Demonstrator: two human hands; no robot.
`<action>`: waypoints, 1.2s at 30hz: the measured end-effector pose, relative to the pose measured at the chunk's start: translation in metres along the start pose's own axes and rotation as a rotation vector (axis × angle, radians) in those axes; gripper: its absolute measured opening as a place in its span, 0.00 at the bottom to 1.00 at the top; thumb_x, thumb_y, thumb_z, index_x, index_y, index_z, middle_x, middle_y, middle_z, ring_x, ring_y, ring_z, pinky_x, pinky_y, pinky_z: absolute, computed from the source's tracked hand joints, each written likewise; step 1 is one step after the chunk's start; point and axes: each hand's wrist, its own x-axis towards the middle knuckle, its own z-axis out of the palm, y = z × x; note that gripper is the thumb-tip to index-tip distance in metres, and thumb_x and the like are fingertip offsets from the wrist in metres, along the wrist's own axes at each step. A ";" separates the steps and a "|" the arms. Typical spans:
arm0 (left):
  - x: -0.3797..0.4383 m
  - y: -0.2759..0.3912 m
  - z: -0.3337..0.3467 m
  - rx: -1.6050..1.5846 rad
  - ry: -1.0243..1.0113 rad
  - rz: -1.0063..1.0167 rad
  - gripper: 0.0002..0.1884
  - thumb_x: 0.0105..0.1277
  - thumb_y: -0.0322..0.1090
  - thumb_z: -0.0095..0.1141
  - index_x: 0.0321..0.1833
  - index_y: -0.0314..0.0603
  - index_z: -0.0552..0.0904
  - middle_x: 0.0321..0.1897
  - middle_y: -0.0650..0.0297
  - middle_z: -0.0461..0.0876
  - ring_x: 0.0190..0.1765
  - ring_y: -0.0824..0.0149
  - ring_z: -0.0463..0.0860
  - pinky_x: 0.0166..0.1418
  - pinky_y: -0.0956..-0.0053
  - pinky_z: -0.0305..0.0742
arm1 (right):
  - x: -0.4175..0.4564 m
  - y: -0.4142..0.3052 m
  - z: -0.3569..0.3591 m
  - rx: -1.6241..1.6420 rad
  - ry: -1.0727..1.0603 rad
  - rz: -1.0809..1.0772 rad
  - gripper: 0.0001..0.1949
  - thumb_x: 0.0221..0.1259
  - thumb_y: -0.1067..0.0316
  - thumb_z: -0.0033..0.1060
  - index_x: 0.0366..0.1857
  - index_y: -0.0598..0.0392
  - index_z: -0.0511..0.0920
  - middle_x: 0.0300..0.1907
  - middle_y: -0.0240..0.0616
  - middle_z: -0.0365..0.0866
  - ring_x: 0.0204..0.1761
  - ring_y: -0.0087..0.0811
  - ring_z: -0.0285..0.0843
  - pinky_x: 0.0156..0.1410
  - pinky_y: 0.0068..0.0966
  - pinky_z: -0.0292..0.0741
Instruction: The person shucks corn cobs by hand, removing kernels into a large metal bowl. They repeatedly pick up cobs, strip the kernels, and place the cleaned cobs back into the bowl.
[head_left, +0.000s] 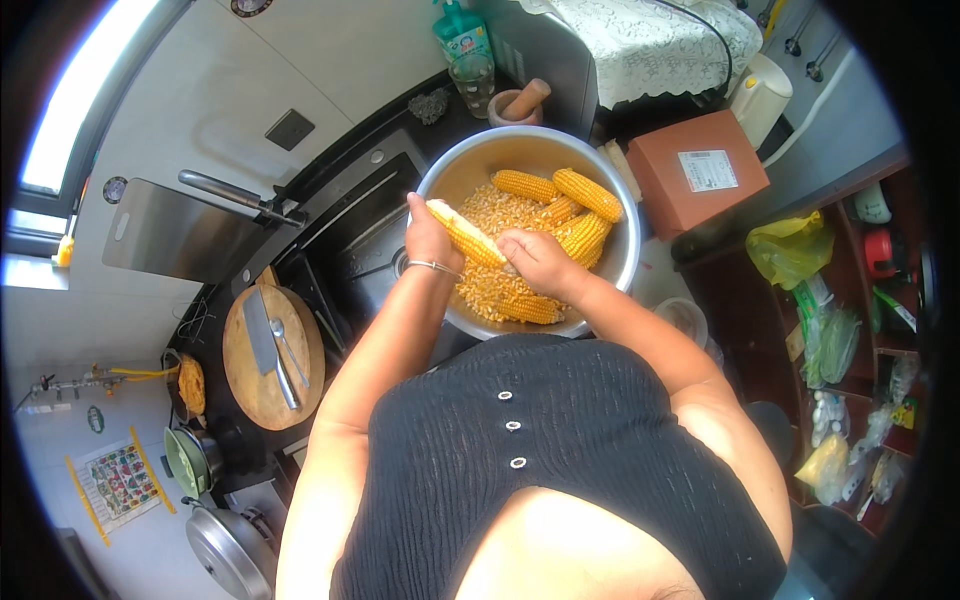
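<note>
A partly shelled corn cob (471, 234) slants over a wide metal basin (628, 251), a pale stripe bare of kernels along its upper side. My left hand (433, 236) grips its upper left end. At the lower right end, my right hand (536, 259) is closed on the cob, thumb pressed near the kernels. Loose yellow kernels (491, 204) cover much of the basin's bottom. Several whole cobs lie on the right side, among them one cob (589, 193) leaning on the wall. Another cob (529, 309) rests on kernels near the front.
Left of the basin is a sink (375, 240) with a faucet (232, 193). A cleaver (262, 337) and a spoon (285, 341) lie on a round wooden chopping board (238, 375). Behind stand a mortar with pestle (517, 109) and a pump bottle (463, 41); a cardboard box (652, 172) sits right.
</note>
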 end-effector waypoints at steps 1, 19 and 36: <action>-0.001 -0.001 0.000 -0.008 -0.004 0.002 0.25 0.71 0.57 0.38 0.41 0.37 0.75 0.33 0.61 0.76 0.37 0.63 0.76 0.45 0.67 0.73 | 0.000 -0.001 0.001 0.005 0.048 -0.011 0.17 0.65 0.52 0.48 0.32 0.58 0.77 0.26 0.43 0.78 0.31 0.37 0.77 0.39 0.31 0.72; -0.030 -0.019 -0.004 0.622 -0.403 0.387 0.27 0.74 0.56 0.32 0.41 0.37 0.77 0.32 0.64 0.76 0.37 0.72 0.73 0.46 0.75 0.69 | 0.021 0.015 0.024 0.448 0.118 0.087 0.17 0.68 0.52 0.48 0.36 0.59 0.73 0.32 0.34 0.75 0.35 0.22 0.69 0.42 0.23 0.70; -0.039 -0.003 -0.034 0.538 -0.782 0.154 0.22 0.58 0.30 0.64 0.55 0.32 0.75 0.45 0.62 0.80 0.48 0.72 0.78 0.53 0.77 0.72 | 0.003 0.016 0.016 0.561 0.008 0.054 0.22 0.71 0.50 0.40 0.49 0.61 0.74 0.41 0.35 0.76 0.46 0.22 0.71 0.54 0.20 0.68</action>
